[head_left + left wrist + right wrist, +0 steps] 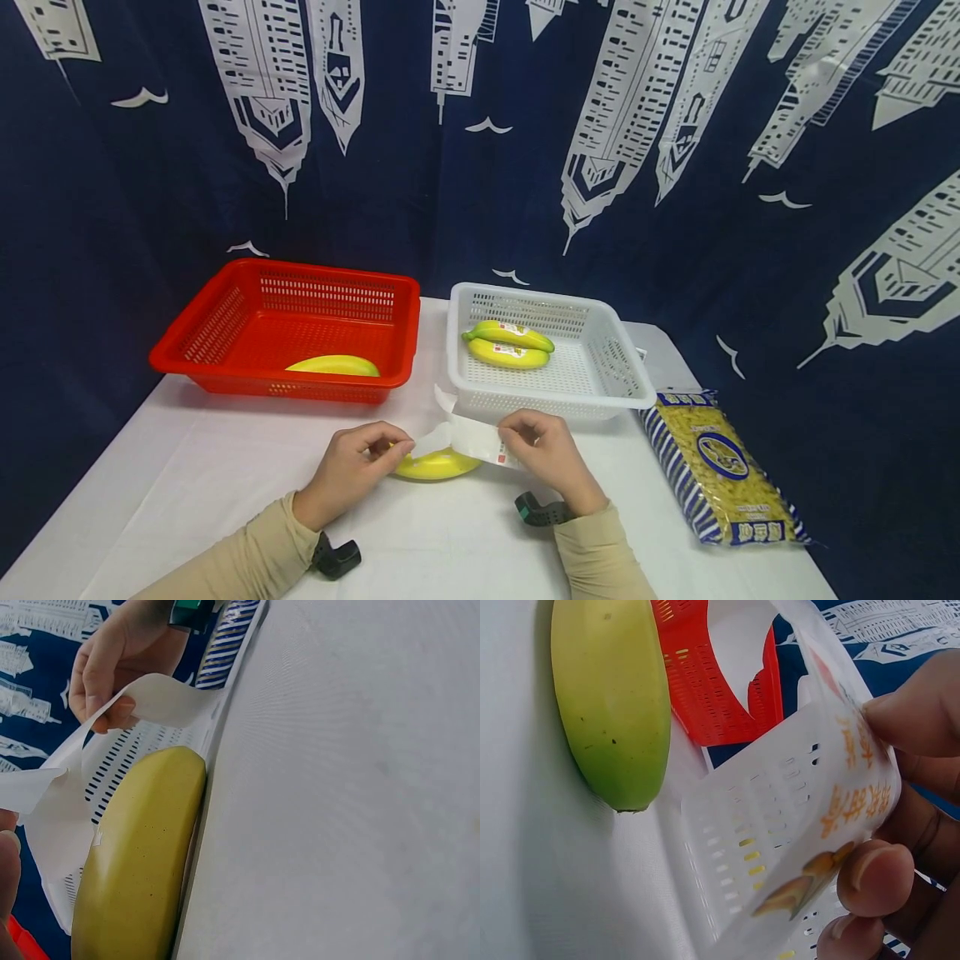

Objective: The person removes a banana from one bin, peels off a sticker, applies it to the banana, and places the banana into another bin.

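Both hands work low at the front-centre of the desk (225, 467), w/ a white cloth over it. Left hand (352, 467) has fingers curled, pinching one end of a clear wrapper (468, 437); right hand (547, 454) pinches the other end, thumb and fingertips pressed on the printed part w/ orange lettering and a small banana picture. Wrapper is stretched btwn the two hands, loosely arched, above a loose banana (438, 465).

That banana lies flat on the desk, just under and btwn the hands, yellow w/ a greenish tip; left-wrist view shows the wrapper still touching it along one side, rest of the fruit bare. Whether either hand also touches the fruit itself: can't tell.

Behind, a red basket (225, 308) sits to the left, w/ one yellow banana (333, 365) inside near its front wall. Beside it, right of centre, a white basket (622, 367) holds two wrapped bananas (510, 344) lying side by side, touching, labels showing. White basket's front wall is just beyond the hands.

At far right on the desk, well apart from the hands, lies a pasta bag (716, 467), blue-striped edges, label facing up. Both forearms wear beige sleeves; black wrist mounts sit under each. Backdrop is a navy curtain w/ white building prints.
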Tool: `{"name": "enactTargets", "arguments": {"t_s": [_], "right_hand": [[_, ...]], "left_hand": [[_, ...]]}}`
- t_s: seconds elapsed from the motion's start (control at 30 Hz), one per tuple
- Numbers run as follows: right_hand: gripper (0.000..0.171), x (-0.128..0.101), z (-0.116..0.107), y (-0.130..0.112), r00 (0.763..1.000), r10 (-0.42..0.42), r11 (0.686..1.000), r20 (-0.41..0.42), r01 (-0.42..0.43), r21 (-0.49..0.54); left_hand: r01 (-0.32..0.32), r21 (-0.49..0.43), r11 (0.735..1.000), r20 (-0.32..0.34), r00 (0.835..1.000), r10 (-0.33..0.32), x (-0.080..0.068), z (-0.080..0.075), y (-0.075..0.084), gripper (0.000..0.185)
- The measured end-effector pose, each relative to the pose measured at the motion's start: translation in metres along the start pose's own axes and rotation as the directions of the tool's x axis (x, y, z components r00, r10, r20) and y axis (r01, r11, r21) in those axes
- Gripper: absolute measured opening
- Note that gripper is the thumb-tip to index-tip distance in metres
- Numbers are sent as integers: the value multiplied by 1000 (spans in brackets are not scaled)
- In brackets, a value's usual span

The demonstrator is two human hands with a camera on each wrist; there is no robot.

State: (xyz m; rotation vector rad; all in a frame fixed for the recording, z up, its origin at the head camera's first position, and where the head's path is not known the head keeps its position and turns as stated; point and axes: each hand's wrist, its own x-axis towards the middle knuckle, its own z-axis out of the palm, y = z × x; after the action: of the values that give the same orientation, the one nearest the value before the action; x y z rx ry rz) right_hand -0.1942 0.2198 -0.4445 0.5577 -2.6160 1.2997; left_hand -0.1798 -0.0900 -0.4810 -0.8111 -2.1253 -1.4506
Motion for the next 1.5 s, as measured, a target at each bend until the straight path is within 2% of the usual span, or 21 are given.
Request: {"name": "enactTargets", "arguments": {"t_s": [0.57,0.67,0.77,0.87,1.0,1.13,1.23,1.3,1.4,1.5], "right_hand": [[14,1,-2,5,999,41,999,-31,-41,-4],[14,1,-4,5,998,34,999,-47,-36,-39],[13,1,-6,7,996,4,990,-88,-16,-140],[9,2,-8,10,989,-50,957,-138,8,-291],[6,1,-10,13,975,-110,871,-193,1,-491],[7,0,-14,14,965,-116,782,-234,-57,-620],[6,-1,-16,13,961,-56,736,-269,-142,-661],[4,-1,-17,12,955,17,714,-295,-218,-665],[3,-2,-16,11,937,128,698,-326,-319,-642],[6,-2,-14,9,927,180,708,-330,-355,-611]], "left_hand": [[3,4,1000,-4,1000,-3,0,1,-1,21],[9,5,1000,0,1000,-9,0,1,0,22],[13,4,1000,2,1000,-13,0,0,0,22],[16,5,1000,3,1000,-16,0,0,0,22],[16,7,1000,4,1000,-16,0,0,1,21],[21,11,1000,10,1000,-21,0,1,1,21],[30,17,999,8,1000,-30,0,1,1,21],[29,18,999,3,1000,-29,0,1,1,22],[15,14,1000,-6,1000,-15,0,1,0,23],[-7,5,1000,-16,1000,7,0,2,0,23]]}}
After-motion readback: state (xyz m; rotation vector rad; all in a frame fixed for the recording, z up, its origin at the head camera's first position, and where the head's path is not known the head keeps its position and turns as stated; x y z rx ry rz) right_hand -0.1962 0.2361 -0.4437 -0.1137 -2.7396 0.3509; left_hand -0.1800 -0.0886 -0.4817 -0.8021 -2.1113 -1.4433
